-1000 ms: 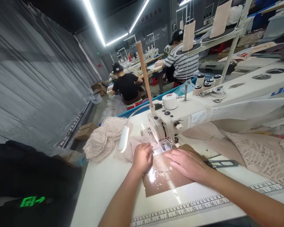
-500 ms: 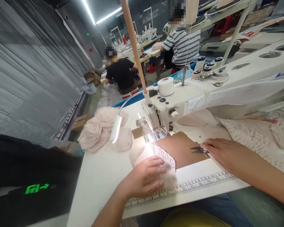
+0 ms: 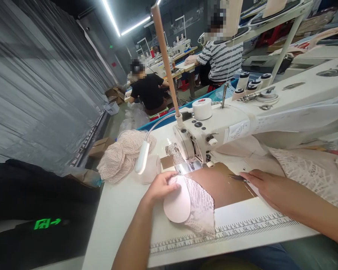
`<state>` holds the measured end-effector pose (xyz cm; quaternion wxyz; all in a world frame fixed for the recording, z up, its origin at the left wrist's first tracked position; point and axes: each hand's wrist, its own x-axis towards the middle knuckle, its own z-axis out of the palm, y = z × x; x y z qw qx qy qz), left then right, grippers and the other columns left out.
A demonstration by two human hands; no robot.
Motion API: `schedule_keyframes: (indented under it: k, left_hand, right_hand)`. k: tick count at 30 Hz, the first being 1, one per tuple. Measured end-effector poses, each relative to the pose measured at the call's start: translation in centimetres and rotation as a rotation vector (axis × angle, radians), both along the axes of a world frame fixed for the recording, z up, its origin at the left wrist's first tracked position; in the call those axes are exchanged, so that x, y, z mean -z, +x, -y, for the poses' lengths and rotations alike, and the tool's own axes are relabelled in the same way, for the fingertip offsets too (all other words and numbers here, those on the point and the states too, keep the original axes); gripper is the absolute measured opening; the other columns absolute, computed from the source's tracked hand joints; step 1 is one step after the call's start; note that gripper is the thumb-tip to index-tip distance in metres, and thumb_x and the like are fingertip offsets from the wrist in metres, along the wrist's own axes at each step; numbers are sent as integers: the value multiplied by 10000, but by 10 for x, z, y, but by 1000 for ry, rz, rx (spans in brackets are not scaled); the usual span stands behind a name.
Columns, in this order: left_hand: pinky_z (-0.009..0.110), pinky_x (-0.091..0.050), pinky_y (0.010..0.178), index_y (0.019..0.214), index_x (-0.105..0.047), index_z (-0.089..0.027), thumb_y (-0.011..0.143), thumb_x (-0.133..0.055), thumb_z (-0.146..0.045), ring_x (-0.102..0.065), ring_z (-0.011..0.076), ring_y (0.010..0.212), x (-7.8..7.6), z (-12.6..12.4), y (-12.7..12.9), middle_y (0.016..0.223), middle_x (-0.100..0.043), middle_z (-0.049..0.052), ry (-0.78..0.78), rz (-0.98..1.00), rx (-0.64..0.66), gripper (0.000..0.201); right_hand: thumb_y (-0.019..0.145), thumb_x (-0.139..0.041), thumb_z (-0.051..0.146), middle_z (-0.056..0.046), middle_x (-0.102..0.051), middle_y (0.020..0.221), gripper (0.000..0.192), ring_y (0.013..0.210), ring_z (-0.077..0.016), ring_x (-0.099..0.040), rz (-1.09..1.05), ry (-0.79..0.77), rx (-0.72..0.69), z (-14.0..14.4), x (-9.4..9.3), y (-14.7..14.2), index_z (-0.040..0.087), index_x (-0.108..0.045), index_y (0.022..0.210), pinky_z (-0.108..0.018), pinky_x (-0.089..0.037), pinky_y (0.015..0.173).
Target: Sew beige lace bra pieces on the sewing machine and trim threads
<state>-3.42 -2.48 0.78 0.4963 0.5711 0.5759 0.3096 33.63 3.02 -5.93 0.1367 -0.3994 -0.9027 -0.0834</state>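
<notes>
My left hand (image 3: pixel 159 188) pinches the top edge of a lace piece, thumb in front, close to the presser foot area. This piece has a smooth white rounded pad (image 3: pixel 178 207) on its left and pale patterned lace (image 3: pixel 200 204) on its right; its lower part lies over the table. To the right, my right hand (image 3: pixel 260 183) grips small dark thread snips (image 3: pixel 237 177), the blades pointing left over a brown sheet (image 3: pixel 218 187). The sewing machine (image 3: pixel 222 127) stands just beyond both hands.
A bundle of cream lace (image 3: pixel 121 155) lies at the table's left, beside the small lamp (image 3: pixel 142 159). More lace (image 3: pixel 307 176) spreads out on the right. A printed ruler (image 3: pixel 225 234) runs along the front edge. Two people (image 3: pixel 148 92) sit at machines farther back.
My left hand has gone from lying flat over the lace piece to pinching its top edge, and the white pad now shows. The snips have turned, their blades now looking narrower.
</notes>
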Motion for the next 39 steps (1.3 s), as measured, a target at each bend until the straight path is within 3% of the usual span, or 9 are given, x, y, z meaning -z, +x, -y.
schedule_keyframes:
  k: [4,7,9,14,21,29,35,39]
  left_hand:
    - [235,-455,617,928,-666,-109,650,-800,-418,-598,154,697,3,6,4,804,-650,45,-74,166,-35,436]
    - [212,-418,569,823,-659,-107,622,-822,-417,-558,121,625,3,8,8,715,-613,24,-77,261,-82,404]
    - [210,-413,568,809,-660,-109,623,-827,-404,-553,118,625,2,10,10,717,-613,26,-67,309,-84,387]
    - [231,-440,626,892,-694,-124,622,-840,-362,-583,136,678,-6,14,16,776,-654,38,-48,381,-43,389]
    - [261,-456,697,883,-738,-119,724,-768,-384,-617,170,750,-10,19,22,825,-706,77,-3,355,-14,311]
    - [310,-479,797,942,-742,-128,774,-721,-389,-641,225,886,-10,22,25,939,-720,109,6,374,84,312]
    - [250,-441,635,797,-736,-118,736,-749,-404,-595,162,703,-5,20,23,768,-690,67,-16,362,-23,293]
    - [243,-428,638,782,-730,-115,732,-755,-395,-569,143,684,-3,19,25,744,-675,56,-28,380,-36,285]
  right_hand:
    - [908,-373,231,-111,-643,1206,454,1038,-265,-632,-126,-275,-14,6,-21,-11,212,-478,1349,-394,-539,839]
    - [948,-347,355,-91,-644,1224,440,1049,-270,-634,-250,-486,-29,14,-39,-37,243,-504,1343,-393,-534,831]
    - [948,-324,358,-91,-665,1186,441,1011,-270,-651,-310,-544,-82,19,-48,-58,239,-543,1312,-389,-539,800]
    - [947,-340,446,-67,-658,1201,437,1108,-280,-601,-367,-564,-211,24,-69,-101,263,-616,1232,-408,-516,870]
    - [936,-430,393,-60,-674,1171,386,1092,-252,-608,-445,-642,-244,23,-89,-125,228,-637,1217,-396,-501,917]
    - [888,-497,358,-50,-708,1077,310,980,-237,-650,-530,-766,-261,27,-95,-129,231,-681,1103,-356,-532,835]
    - [866,-508,444,-36,-705,1080,311,968,-266,-653,-504,-608,-124,26,-84,-113,274,-682,1060,-363,-540,778]
    - [887,-482,423,-20,-718,1009,308,887,-236,-665,-400,-599,-150,31,-84,-114,275,-657,1091,-337,-529,722]
